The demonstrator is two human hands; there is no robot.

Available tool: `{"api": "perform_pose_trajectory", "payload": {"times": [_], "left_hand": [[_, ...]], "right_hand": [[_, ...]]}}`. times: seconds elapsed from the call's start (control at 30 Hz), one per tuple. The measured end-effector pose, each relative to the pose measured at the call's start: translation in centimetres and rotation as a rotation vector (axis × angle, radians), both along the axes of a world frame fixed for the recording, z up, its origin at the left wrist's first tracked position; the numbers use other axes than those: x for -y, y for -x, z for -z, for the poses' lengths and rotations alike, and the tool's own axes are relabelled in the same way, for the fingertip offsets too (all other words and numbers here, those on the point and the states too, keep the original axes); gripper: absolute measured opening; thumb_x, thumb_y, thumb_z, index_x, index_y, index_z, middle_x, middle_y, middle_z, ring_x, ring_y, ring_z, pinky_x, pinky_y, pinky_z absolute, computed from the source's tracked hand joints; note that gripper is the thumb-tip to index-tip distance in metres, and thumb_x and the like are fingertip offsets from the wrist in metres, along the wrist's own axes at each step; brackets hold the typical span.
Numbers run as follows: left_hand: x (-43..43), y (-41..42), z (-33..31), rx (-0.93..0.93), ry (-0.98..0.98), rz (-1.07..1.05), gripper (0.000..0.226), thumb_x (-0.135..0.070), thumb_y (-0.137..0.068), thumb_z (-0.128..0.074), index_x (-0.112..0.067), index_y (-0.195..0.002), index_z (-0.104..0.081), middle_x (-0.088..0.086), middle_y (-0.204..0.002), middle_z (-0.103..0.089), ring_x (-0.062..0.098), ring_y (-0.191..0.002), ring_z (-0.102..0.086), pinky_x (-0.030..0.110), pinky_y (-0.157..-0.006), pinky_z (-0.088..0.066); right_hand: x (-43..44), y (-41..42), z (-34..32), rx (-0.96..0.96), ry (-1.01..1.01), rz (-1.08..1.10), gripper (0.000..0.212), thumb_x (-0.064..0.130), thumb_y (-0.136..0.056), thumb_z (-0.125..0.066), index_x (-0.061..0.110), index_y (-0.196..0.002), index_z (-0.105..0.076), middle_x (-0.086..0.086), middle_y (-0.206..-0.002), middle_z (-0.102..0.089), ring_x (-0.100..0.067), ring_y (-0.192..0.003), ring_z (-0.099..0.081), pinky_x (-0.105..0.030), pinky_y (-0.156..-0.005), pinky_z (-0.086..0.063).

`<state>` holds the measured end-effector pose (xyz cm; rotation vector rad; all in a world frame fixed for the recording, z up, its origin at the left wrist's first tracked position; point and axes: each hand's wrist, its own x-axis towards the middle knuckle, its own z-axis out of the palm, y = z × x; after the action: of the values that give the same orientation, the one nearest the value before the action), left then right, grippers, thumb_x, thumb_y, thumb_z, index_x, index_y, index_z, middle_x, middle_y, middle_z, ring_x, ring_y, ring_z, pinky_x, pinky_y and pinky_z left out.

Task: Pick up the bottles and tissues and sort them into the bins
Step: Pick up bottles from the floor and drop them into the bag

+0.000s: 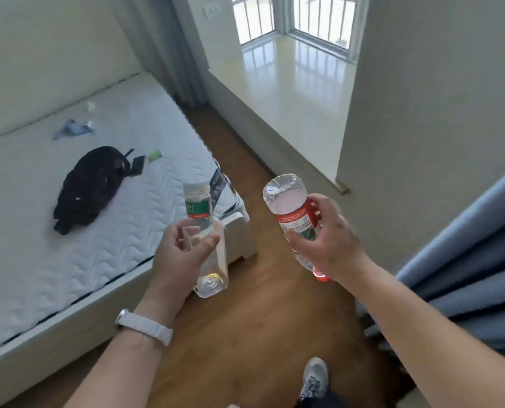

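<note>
Holding | left fingers (186,231) curled round clear square green-labelled bottle (198,208) | right fingers (319,203) clasping rounded red-labelled plastic bottle (294,214)

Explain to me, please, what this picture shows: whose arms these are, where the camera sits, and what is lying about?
No machine here: a person wears one wide-angle camera on the head, looking forward and down, so the two bare arms are their own. The left hand, with a white wristband, grips a clear green-labelled bottle. The right hand grips a clear red-labelled bottle, its red cap at the lower end. On the bare mattress lie a black garment or bag, a blue-grey cloth, two white crumpled tissues and a small green item. No bins are in view.
</note>
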<state>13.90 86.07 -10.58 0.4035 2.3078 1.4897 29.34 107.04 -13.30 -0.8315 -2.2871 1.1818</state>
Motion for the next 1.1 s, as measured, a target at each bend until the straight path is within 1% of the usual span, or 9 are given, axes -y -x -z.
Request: {"api": "perform_pose_trajectory", "payload": {"times": [0.1,0.17,0.3,0.43,0.5,0.63,0.77,0.9,1.1], "left_hand": [[5.7,0.3,0.3,-0.026,0.001,-0.157,0.051,-0.033,-0.08,-0.077,-0.026,-0.125,-0.051,-0.005,-0.117,-0.059,0.012,-0.104,-0.06,0.031,-0.083,-0.05],[9.8,0.0,0.5,0.012,-0.04,-0.231,0.049,-0.028,-0.081,-0.076,-0.024,-0.123,-0.053,-0.004,-0.115,-0.061,0.009,-0.101,-0.061,0.025,-0.076,-0.049],[19.5,-1.3,0.9,0.016,-0.028,-0.375,0.049,-0.044,-0.07,-0.083,-0.034,-0.112,-0.06,-0.006,-0.113,-0.063,0.01,-0.102,-0.063,0.031,-0.082,-0.05],[29.8,-2.6,0.5,-0.034,-0.01,-0.547,0.045,-0.038,-0.074,-0.082,-0.032,-0.113,-0.061,-0.009,-0.111,-0.064,0.006,-0.098,-0.065,0.03,-0.082,-0.052],[35.2,-2.9,0.2,-0.067,-0.018,-0.601,0.042,-0.035,-0.074,-0.082,-0.033,-0.111,-0.062,-0.008,-0.11,-0.065,0.004,-0.096,-0.066,0.031,-0.083,-0.052],[44.1,-3.0,0.5,-0.097,-0.041,-0.69,0.043,-0.035,-0.075,-0.082,-0.033,-0.112,-0.06,-0.008,-0.108,-0.064,0.005,-0.098,-0.065,0.033,-0.087,-0.052],[50.9,-4.2,1.2,-0.1,-0.067,-0.776,0.044,-0.043,-0.073,-0.08,-0.041,-0.11,-0.056,-0.012,-0.109,-0.063,-0.007,-0.092,-0.06,0.027,-0.082,-0.05],[56.4,-6.3,1.6,-0.111,-0.098,-0.892,0.051,-0.057,-0.067,-0.076,-0.047,-0.111,-0.054,-0.015,-0.112,-0.063,-0.005,-0.096,-0.061,0.026,-0.08,-0.049],[61.9,-9.2,1.3,-0.136,-0.104,-1.088,0.047,-0.044,-0.076,-0.079,-0.044,-0.114,-0.052,-0.019,-0.107,-0.063,-0.01,-0.094,-0.059,0.021,-0.075,-0.046]], "right_hand": [[4.4,3.0,0.4,0.009,0.02,-0.158,0.06,0.044,-0.071,-0.07,0.033,-0.124,-0.046,0.013,-0.112,-0.053,-0.006,-0.101,-0.054,-0.029,-0.085,-0.048],[8.0,4.6,0.8,0.031,0.026,-0.247,0.06,0.044,-0.07,-0.07,0.037,-0.123,-0.044,0.015,-0.112,-0.052,-0.005,-0.102,-0.053,-0.03,-0.086,-0.048],[16.4,7.3,1.4,0.086,0.019,-0.415,0.06,0.041,-0.073,-0.073,0.038,-0.125,-0.042,0.017,-0.113,-0.05,-0.005,-0.104,-0.052,-0.03,-0.086,-0.049],[25.9,10.6,0.7,0.12,-0.035,-0.566,0.062,0.039,-0.074,-0.074,0.033,-0.128,-0.044,0.016,-0.111,-0.047,-0.008,-0.106,-0.051,-0.027,-0.086,-0.043],[30.7,12.0,-0.1,0.116,-0.058,-0.609,0.061,0.039,-0.074,-0.074,0.033,-0.127,-0.044,0.017,-0.109,-0.046,-0.007,-0.104,-0.05,-0.024,-0.083,-0.039],[39.1,14.1,-1.2,0.102,-0.104,-0.679,0.059,0.041,-0.074,-0.074,0.034,-0.126,-0.045,0.018,-0.108,-0.048,-0.004,-0.099,-0.048,-0.023,-0.078,-0.037],[46.6,14.7,-1.6,0.091,-0.13,-0.763,0.058,0.041,-0.074,-0.075,0.034,-0.123,-0.046,0.017,-0.109,-0.051,-0.003,-0.098,-0.049,-0.02,-0.071,-0.036],[52.8,15.4,-2.6,0.103,-0.186,-0.9,0.058,0.043,-0.075,-0.074,0.034,-0.123,-0.044,0.016,-0.109,-0.049,-0.006,-0.097,-0.05,-0.025,-0.073,-0.037],[60.6,17.8,-4.1,0.059,-0.226,-1.101,0.06,0.044,-0.074,-0.073,0.03,-0.125,-0.046,0.015,-0.111,-0.049,-0.005,-0.098,-0.049,-0.026,-0.076,-0.039]]}}
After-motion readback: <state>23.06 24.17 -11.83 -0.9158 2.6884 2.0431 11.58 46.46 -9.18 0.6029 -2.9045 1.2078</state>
